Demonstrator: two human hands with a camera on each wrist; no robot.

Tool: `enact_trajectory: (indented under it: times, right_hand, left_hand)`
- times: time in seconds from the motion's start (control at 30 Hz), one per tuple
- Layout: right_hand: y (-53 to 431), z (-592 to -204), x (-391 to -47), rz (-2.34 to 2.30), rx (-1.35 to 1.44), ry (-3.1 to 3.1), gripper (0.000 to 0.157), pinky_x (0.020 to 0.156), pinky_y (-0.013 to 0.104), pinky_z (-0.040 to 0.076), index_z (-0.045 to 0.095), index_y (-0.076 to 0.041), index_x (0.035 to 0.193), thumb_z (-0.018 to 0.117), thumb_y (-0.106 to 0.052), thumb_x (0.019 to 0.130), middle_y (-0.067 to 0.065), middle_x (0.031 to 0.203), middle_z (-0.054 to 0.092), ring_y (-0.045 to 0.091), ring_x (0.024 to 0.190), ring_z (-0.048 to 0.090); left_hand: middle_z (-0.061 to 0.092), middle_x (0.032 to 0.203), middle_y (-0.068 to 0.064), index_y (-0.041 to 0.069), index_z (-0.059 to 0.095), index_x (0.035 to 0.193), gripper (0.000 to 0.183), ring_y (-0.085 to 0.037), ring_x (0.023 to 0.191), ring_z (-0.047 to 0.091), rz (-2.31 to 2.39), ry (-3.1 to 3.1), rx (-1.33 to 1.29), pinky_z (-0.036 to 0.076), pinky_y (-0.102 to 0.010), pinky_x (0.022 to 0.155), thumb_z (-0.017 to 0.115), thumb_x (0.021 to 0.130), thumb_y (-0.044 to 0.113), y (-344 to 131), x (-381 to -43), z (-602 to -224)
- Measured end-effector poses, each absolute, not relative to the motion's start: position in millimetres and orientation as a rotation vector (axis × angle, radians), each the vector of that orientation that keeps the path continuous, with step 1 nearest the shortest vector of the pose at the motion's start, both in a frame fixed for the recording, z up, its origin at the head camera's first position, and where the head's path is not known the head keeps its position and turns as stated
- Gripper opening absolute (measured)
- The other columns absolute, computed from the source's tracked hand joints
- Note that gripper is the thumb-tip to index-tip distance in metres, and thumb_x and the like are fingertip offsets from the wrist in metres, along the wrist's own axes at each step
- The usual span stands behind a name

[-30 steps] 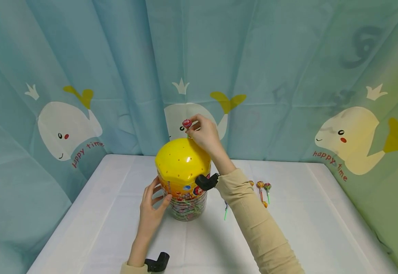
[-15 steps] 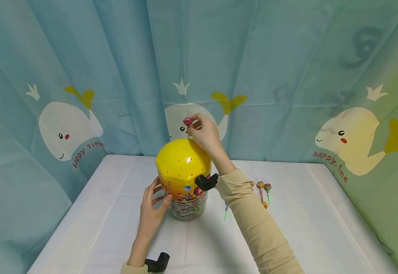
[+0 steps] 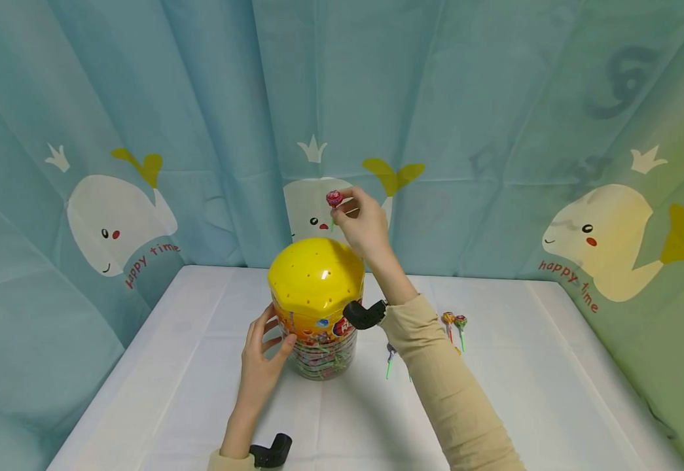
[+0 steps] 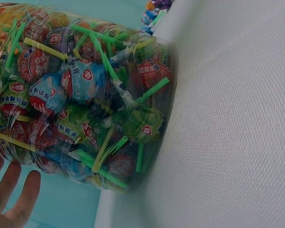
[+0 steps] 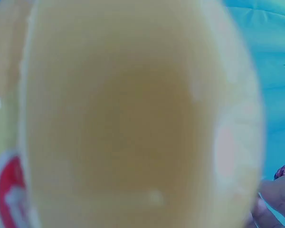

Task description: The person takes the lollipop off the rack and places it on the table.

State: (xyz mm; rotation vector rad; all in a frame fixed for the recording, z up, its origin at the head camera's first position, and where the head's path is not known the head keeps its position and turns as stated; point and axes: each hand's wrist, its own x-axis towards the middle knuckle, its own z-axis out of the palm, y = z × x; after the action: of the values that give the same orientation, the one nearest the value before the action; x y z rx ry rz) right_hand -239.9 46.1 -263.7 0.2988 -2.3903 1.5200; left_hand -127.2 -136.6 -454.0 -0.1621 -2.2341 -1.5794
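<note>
A clear plastic jar (image 3: pixel 322 358) packed with wrapped lollipops stands upright under a domed yellow lid (image 3: pixel 312 271) dotted with small holes. My left hand (image 3: pixel 259 366) holds the jar's left side, thumb at the front; the left wrist view shows the jar (image 4: pixel 80 95) close up beside the fingers (image 4: pixel 27 194). Above the lid's far right edge, my right hand (image 3: pixel 368 226) pinches the green stick of a red-wrapped lollipop (image 3: pixel 334 198), its head up. In the right wrist view the blurred lid (image 5: pixel 133 118) hides most of the right hand (image 5: pixel 281 197).
Several loose lollipops (image 3: pixel 461 322) lie on the white tablecloth (image 3: pixel 512 366) to the jar's right, some behind the right sleeve (image 3: pixel 448 379). One lollipop (image 3: pixel 390 353) lies nearer the jar. A blue curtain (image 3: pixel 212 131) with whale prints hangs behind the table.
My right hand has lifted the red lollipop up and to the right, away from the lid's top. The left hand and the jar have stayed in place.
</note>
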Motion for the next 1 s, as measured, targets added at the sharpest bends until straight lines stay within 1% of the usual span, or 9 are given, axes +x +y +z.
enact_trajectory:
  times: [0.1, 0.23, 0.33, 0.47, 0.57, 0.7, 0.8, 0.87, 1.0]
  right_hand:
    - [52, -264, -235, 1.543, 0.314, -2.344, 0.024, 0.075, 0.03, 0.052, 0.062, -0.006, 0.115, 0.061, -0.008, 0.091, 0.016, 0.095, 0.066, 0.03, 0.083, 0.065]
    - [61, -266, -227, 1.563, 0.334, -2.275, 0.023, 0.072, 0.024, 0.05, 0.063, -0.005, 0.113, 0.062, -0.007, 0.089, 0.018, 0.092, 0.067, 0.032, 0.081, 0.066]
    - [69, -269, -221, 1.572, 0.338, -2.229, 0.024, 0.07, 0.022, 0.049, 0.064, -0.004, 0.112, 0.063, -0.006, 0.088, 0.019, 0.089, 0.066, 0.031, 0.078, 0.065]
    - [80, -275, -213, 1.597, 0.323, -2.199, 0.023, 0.07, 0.021, 0.049, 0.064, -0.004, 0.112, 0.063, -0.007, 0.088, 0.015, 0.085, 0.065, 0.019, 0.072, 0.061]
    - [90, -280, -206, 1.621, 0.307, -2.197, 0.024, 0.072, 0.021, 0.049, 0.063, -0.005, 0.112, 0.063, -0.008, 0.089, 0.01, 0.084, 0.063, 0.012, 0.072, 0.058]
    - [102, -287, -196, 1.63, 0.273, -2.213, 0.025, 0.074, 0.022, 0.049, 0.062, -0.006, 0.114, 0.063, -0.009, 0.09, 0.008, 0.085, 0.062, 0.013, 0.075, 0.057]
    - [110, -292, -190, 1.61, 0.248, -2.222, 0.025, 0.077, 0.024, 0.048, 0.063, -0.007, 0.115, 0.063, -0.01, 0.09, 0.01, 0.087, 0.062, 0.015, 0.078, 0.057]
    - [114, -296, -185, 1.591, 0.23, -2.224, 0.025, 0.079, 0.026, 0.048, 0.063, -0.007, 0.115, 0.063, -0.009, 0.09, 0.012, 0.088, 0.062, 0.016, 0.079, 0.057]
    - [123, -306, -174, 1.545, 0.178, -2.235, 0.026, 0.084, 0.025, 0.048, 0.064, -0.009, 0.115, 0.064, -0.009, 0.089, 0.012, 0.09, 0.063, 0.012, 0.079, 0.057]
  left_hand:
    - [0.045, 0.142, -0.008, 0.02, 0.036, 0.148, 0.07, -0.027, 0.124, 0.051, -1.576, -2.225, -0.18, 0.053, -0.047, 0.092, 0.067, 0.086, 0.007, -137, -128, -456]
    - [0.045, 0.142, -0.009, 0.019, 0.036, 0.148, 0.07, -0.028, 0.123, 0.051, -1.569, -2.223, -0.182, 0.053, -0.047, 0.092, 0.067, 0.086, 0.008, -137, -128, -456]
    - [0.045, 0.142, -0.01, 0.019, 0.036, 0.148, 0.07, -0.029, 0.123, 0.051, -1.563, -2.227, -0.182, 0.053, -0.048, 0.092, 0.067, 0.086, 0.008, -136, -127, -455]
    - [0.045, 0.142, -0.01, 0.019, 0.036, 0.148, 0.07, -0.028, 0.123, 0.051, -1.55, -2.228, -0.19, 0.053, -0.049, 0.091, 0.067, 0.086, 0.008, -137, -128, -456]
    - [0.045, 0.141, -0.009, 0.019, 0.037, 0.148, 0.07, -0.026, 0.123, 0.051, -1.549, -2.219, -0.199, 0.053, -0.05, 0.091, 0.067, 0.086, 0.007, -137, -128, -456]
    - [0.045, 0.142, -0.008, 0.019, 0.037, 0.148, 0.07, -0.023, 0.123, 0.051, -1.561, -2.215, -0.199, 0.053, -0.05, 0.091, 0.068, 0.086, 0.006, -138, -129, -457]
    - [0.045, 0.141, -0.008, 0.018, 0.037, 0.148, 0.071, -0.021, 0.123, 0.05, -1.567, -2.225, -0.176, 0.053, -0.049, 0.092, 0.067, 0.085, 0.003, -137, -129, -456]
    - [0.045, 0.142, -0.01, 0.016, 0.037, 0.148, 0.071, -0.021, 0.123, 0.049, -1.577, -2.23, -0.158, 0.052, -0.05, 0.093, 0.067, 0.085, 0.001, -136, -128, -455]
    - [0.044, 0.141, -0.017, 0.007, 0.037, 0.147, 0.07, -0.027, 0.122, 0.048, -1.587, -2.24, -0.144, 0.051, -0.054, 0.094, 0.065, 0.084, -0.002, -131, -122, -441]
